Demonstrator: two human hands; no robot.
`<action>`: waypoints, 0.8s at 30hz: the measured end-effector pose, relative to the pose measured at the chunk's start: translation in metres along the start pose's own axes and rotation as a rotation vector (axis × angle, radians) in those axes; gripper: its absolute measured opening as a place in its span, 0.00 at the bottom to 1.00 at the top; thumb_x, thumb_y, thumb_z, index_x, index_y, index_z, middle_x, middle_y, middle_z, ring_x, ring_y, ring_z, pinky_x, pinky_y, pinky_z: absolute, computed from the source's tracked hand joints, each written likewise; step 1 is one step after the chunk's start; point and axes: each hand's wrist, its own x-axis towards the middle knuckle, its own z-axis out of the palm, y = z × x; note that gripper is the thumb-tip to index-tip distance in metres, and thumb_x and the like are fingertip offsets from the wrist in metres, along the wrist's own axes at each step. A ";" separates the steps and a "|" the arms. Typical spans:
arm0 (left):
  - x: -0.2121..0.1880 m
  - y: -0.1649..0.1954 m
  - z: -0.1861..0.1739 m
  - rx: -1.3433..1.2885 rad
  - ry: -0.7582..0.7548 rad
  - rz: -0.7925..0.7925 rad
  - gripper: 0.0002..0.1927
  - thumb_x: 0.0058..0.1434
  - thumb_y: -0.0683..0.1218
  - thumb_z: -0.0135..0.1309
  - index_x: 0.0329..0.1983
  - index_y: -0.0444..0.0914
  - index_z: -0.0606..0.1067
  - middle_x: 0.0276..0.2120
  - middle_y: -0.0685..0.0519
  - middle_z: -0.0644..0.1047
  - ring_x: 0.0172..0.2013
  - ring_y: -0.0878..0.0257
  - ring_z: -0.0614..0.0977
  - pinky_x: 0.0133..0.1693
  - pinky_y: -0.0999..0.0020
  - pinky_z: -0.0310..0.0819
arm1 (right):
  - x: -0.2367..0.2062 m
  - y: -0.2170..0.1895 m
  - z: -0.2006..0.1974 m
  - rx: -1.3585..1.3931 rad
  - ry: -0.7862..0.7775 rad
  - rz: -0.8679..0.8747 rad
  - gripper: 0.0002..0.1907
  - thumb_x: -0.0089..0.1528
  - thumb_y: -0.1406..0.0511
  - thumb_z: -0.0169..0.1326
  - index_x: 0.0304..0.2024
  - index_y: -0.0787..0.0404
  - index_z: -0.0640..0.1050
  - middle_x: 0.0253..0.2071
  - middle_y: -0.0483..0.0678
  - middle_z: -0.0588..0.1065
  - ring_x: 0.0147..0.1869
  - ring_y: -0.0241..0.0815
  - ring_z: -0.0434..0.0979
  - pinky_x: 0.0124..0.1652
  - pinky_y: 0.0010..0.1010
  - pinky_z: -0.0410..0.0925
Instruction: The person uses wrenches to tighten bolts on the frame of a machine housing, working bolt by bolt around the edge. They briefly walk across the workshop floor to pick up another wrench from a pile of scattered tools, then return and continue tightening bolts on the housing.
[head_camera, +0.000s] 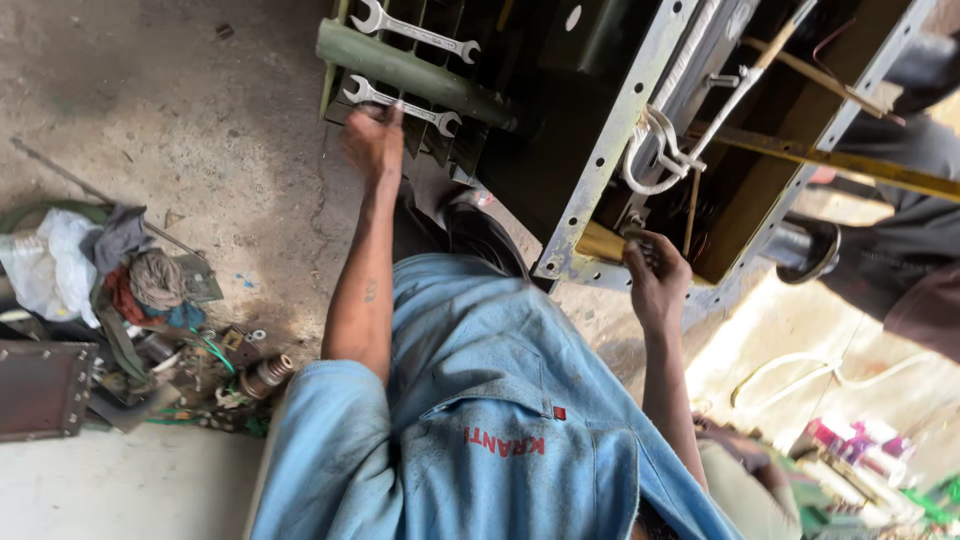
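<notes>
Near: blue shirt sleeves, both arms reaching up | Left hand fingers closed on lower spanner, which lies across green tank fins within easy reach | Right hand fingers curled around small dark part at grey flange, seemingly steadying it | Far: second spanner, open tank's coiled white wires.

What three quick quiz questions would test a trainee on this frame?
1. True or false: two spanners lie on the green metal housing.
2. Which hand reaches the lower spanner?
3. Where is the other hand: A) on the floor, B) at the housing's grey flange, C) on the rag pile?

Key: 1 true; the upper spanner is the second. 2 the left hand. 3 B, the right hand.
</notes>
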 end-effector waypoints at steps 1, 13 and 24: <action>0.003 0.001 -0.007 0.067 0.017 0.095 0.12 0.63 0.50 0.63 0.36 0.36 0.81 0.31 0.47 0.82 0.31 0.55 0.84 0.39 0.54 0.75 | -0.005 -0.007 0.007 -0.091 0.010 -0.050 0.11 0.67 0.67 0.59 0.50 0.65 0.80 0.43 0.49 0.79 0.43 0.37 0.77 0.44 0.27 0.70; 0.128 0.034 0.047 0.780 -0.358 1.348 0.15 0.61 0.43 0.59 0.52 0.45 0.80 0.47 0.39 0.77 0.55 0.37 0.76 0.62 0.35 0.58 | -0.088 -0.016 0.018 -0.029 0.427 -0.014 0.11 0.63 0.74 0.59 0.49 0.65 0.79 0.50 0.54 0.77 0.54 0.48 0.81 0.54 0.36 0.73; 0.010 0.069 0.002 0.153 -0.013 1.042 0.16 0.65 0.34 0.43 0.55 0.36 0.71 0.39 0.53 0.75 0.35 0.66 0.79 0.32 0.69 0.73 | -0.135 0.003 -0.003 0.367 0.441 0.146 0.13 0.66 0.71 0.59 0.54 0.64 0.78 0.51 0.52 0.79 0.56 0.47 0.80 0.57 0.35 0.72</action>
